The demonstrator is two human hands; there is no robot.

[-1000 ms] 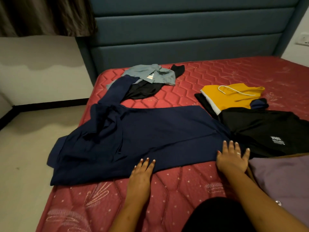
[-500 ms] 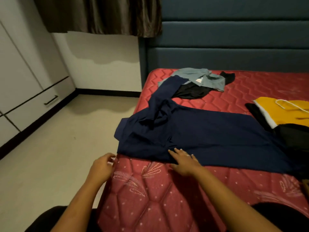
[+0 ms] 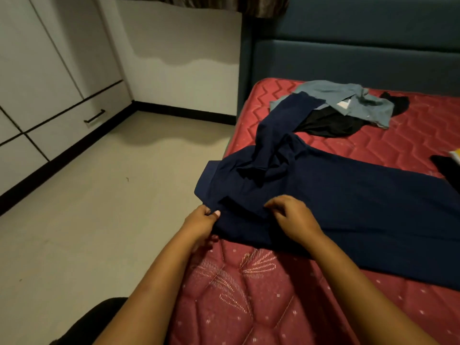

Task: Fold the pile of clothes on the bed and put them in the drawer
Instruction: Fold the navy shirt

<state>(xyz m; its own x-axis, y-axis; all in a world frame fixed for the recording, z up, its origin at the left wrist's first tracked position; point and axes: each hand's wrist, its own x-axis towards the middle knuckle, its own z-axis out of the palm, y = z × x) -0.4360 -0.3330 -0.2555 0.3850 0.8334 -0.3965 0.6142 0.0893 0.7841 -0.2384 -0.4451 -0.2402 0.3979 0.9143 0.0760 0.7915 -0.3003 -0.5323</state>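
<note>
A long navy blue garment [image 3: 348, 195] lies spread across the red mattress [image 3: 249, 295], one part stretching up toward the headboard. My left hand [image 3: 201, 221] pinches its near-left edge at the side of the bed. My right hand [image 3: 291, 217] has curled fingers pinching a fold of the same navy cloth just to the right. A grey-blue garment [image 3: 353, 100] and a black one [image 3: 328, 125] lie crumpled at the far end. A white drawer with a black handle [image 3: 94, 116] sits low in the wardrobe at the left.
The teal padded headboard [image 3: 361, 53] stands behind the bed. A black garment's edge [image 3: 448, 168] and a sliver of yellow cloth [image 3: 456, 155] show at the right border. Pale floor [image 3: 99, 207] lies between the bed and the white wardrobe [image 3: 37, 70].
My view has swung left. Both hands moved from pressing flat on the garment's near hem to its left end, where they now pinch the cloth.
</note>
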